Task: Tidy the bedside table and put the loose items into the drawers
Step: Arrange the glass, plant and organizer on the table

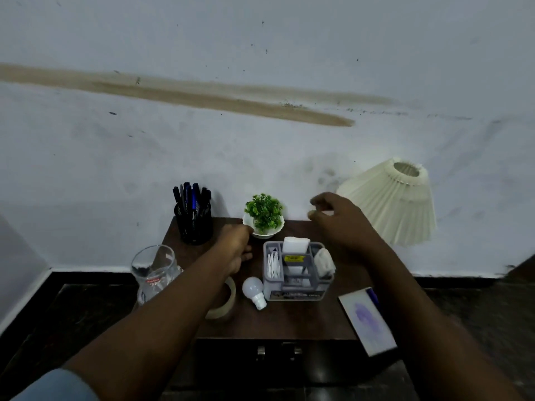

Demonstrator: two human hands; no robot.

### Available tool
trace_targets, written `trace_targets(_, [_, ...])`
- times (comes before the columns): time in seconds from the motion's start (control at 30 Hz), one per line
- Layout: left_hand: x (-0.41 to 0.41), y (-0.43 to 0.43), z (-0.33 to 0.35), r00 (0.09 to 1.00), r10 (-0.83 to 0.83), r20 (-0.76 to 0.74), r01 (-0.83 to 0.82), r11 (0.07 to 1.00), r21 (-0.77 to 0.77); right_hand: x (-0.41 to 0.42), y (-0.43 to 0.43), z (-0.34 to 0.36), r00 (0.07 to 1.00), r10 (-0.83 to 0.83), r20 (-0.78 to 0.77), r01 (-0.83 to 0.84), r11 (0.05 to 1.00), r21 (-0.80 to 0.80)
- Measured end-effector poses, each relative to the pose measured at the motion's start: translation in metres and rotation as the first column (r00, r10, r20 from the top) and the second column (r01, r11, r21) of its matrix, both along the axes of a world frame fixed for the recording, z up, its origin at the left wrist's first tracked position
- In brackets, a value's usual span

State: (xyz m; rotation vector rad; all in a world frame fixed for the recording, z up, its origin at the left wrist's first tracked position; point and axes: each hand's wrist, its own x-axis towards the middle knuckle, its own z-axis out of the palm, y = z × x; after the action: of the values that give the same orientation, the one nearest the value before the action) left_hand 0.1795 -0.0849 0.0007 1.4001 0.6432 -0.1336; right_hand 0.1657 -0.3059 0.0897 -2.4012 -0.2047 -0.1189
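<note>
Head view: bulb [252, 287] near left grip [236, 250], apart.

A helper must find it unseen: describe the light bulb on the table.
On the dark bedside table, find the grey organiser near the middle. The light bulb lies on its side just left of it: white and round, unlike the flat tan tape roll further left.

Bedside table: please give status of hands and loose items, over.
Left hand beside plant pot, grip unclear. Right hand raised, fingers curled. Bulb, tape roll loose; drawer closed. Left forearm partly covers tape roll.
</note>
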Motion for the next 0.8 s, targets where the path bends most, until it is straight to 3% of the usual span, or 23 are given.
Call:
trace_targets(0.07, [-0.008,-0.005,0.001,1.0,0.001,0.023,-0.003,0.998,0.062,-0.024,-0.016,-0.009,0.993,-0.108,-0.056,0.11,0.993,0.041])
trace_targets(0.17, [-0.023,-0.007,0.005,0.994,-0.024,0.104,-0.01,0.95,0.311,-0.056,-0.026,-0.031,0.957,-0.203,-0.208,0.226,0.969,0.095])
trace_targets(0.27, [-0.025,-0.003,0.003,0.954,-0.268,0.137,0.119,0.755,0.645,-0.079,-0.026,-0.056,0.934,-0.221,-0.283,0.251,0.965,0.076])
trace_targets(0.33, [-0.02,-0.004,-0.002,0.906,-0.396,0.148,0.153,0.634,0.758,-0.084,-0.024,-0.065,0.932,-0.197,-0.305,0.232,0.969,0.083])
trace_targets(0.5, [-0.007,-0.011,-0.012,0.907,-0.388,0.163,0.138,0.642,0.754,-0.086,-0.009,-0.086,0.88,-0.051,-0.473,0.183,0.954,0.236])
trace_targets(0.63, [-0.005,-0.002,-0.017,0.912,-0.384,0.145,0.112,0.573,0.812,-0.083,0.005,-0.101,0.915,-0.117,-0.385,0.23,0.937,0.263])
trace_targets(0.8, [-0.016,0.018,-0.028,0.923,-0.347,0.168,0.046,0.532,0.846,-0.079,0.016,-0.103,0.924,-0.224,-0.31,0.284,0.944,0.167])
